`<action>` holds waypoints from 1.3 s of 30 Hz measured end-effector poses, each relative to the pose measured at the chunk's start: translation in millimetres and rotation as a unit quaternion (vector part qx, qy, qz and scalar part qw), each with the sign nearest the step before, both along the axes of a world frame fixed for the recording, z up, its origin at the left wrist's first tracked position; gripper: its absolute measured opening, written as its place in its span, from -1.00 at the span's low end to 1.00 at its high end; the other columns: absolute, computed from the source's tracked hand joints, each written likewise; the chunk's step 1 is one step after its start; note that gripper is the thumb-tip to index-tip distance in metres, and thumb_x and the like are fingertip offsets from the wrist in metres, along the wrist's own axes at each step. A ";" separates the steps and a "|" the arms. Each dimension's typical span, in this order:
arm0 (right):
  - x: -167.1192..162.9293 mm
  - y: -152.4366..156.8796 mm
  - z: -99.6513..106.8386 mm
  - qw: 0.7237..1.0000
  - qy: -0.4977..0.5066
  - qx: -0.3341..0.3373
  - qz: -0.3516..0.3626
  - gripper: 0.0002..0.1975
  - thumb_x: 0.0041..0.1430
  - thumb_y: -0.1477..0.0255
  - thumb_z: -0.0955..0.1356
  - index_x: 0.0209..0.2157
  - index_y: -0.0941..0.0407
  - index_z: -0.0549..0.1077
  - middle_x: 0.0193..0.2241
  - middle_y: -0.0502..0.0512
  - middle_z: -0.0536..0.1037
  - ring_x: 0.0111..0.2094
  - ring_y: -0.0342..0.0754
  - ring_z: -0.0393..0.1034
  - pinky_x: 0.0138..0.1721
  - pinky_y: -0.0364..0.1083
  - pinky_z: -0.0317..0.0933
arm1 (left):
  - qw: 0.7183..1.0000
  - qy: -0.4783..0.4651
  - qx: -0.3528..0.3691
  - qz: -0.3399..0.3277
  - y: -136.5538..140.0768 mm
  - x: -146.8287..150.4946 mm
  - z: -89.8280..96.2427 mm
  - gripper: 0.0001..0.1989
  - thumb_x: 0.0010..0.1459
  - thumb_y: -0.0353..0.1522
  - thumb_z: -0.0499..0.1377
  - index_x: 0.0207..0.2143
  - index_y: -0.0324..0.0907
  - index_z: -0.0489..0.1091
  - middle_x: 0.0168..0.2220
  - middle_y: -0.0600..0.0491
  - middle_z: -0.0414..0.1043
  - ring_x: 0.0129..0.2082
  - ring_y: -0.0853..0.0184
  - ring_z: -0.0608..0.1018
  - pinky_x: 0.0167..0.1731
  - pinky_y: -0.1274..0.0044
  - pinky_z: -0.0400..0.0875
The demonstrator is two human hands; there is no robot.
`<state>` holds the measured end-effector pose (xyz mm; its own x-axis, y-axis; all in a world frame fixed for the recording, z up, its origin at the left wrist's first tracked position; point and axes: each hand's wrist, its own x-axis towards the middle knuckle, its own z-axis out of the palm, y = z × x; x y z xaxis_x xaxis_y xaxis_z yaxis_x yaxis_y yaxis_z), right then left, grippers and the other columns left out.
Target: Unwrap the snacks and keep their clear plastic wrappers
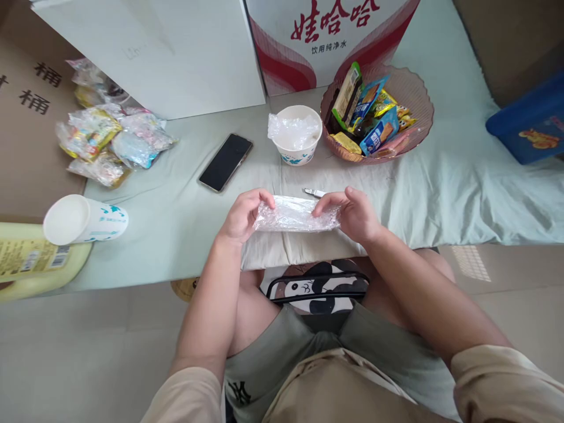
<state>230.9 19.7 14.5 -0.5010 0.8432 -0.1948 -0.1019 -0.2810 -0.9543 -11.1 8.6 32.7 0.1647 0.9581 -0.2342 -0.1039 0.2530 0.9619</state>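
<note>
Between my two hands stretches a folded strip of clear bubble wrap [293,214], held near the table's front edge. My left hand [245,216] pinches its left end between thumb and fingers. At the other end, my right hand [352,214] grips the wrap with its fingers, the thumb raised. Whether anything lies inside the folds I cannot make out. A small metal tool [314,192], its kind unclear, lies just behind the wrap, partly hidden by my right hand. Farther back stands a paper cup [296,156] with crumpled clear plastic [294,130] in its mouth.
A pink bowl [420,111] of packaged snacks stands right of the cup. A phone [226,163] lies to the left, near bagged packets [94,135]. Another paper cup [103,220] lies tipped by a yellow jug [44,258]. Boxes [176,59] line the back; a blue container [529,120] is far right.
</note>
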 end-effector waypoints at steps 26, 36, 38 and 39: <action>-20.1 -14.7 -11.6 0.969 -0.084 0.158 -0.168 -0.77 0.16 0.30 0.40 -0.17 0.06 0.39 -0.20 0.07 0.48 -0.23 -0.08 0.36 -0.21 -0.08 0.26 | 0.988 0.079 0.125 0.035 -14.9 43.9 -22.0 -0.57 0.15 -0.01 0.29 -0.10 -0.13 0.50 -0.18 -0.04 0.62 -0.20 0.20 0.65 -0.20 0.37 0.57; -23.8 -8.1 -15.3 0.977 -0.131 0.151 -0.069 -0.87 0.20 0.37 0.27 -0.31 0.11 0.40 -0.46 -0.03 0.44 -0.45 -0.14 0.29 -0.33 -0.11 0.15 | 0.908 0.217 0.217 0.287 3.7 13.0 -27.3 -0.74 0.10 -0.13 0.31 -0.32 -0.11 0.43 -0.31 0.07 0.44 -0.25 0.29 0.56 -0.19 0.38 0.49; -23.6 -8.3 -14.2 0.970 -0.163 0.178 -0.036 -0.87 0.19 0.43 0.24 -0.32 0.12 0.41 -0.50 -0.04 0.43 -0.47 -0.13 0.26 -0.34 -0.11 0.12 | 0.825 0.290 0.285 0.393 16.5 7.6 -9.6 -0.83 0.14 -0.23 0.24 -0.28 -0.12 0.41 -0.34 0.08 0.41 -0.27 0.31 0.54 -0.18 0.39 0.48; -23.4 -8.7 -13.3 0.966 -0.174 0.190 -0.018 -0.86 0.19 0.44 0.24 -0.32 0.13 0.42 -0.51 -0.04 0.43 -0.48 -0.14 0.24 -0.34 -0.12 0.11 | 0.792 0.325 0.316 0.409 25.4 7.2 2.4 -0.86 0.14 -0.28 0.22 -0.27 -0.13 0.40 -0.36 0.09 0.40 -0.27 0.31 0.53 -0.19 0.40 0.48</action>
<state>207.6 11.1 1.2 -0.4291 0.9030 -0.0191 0.2403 0.0937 -0.9662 -3.9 34.0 35.2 -0.5305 0.6417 0.5539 0.5844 -0.1965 0.7873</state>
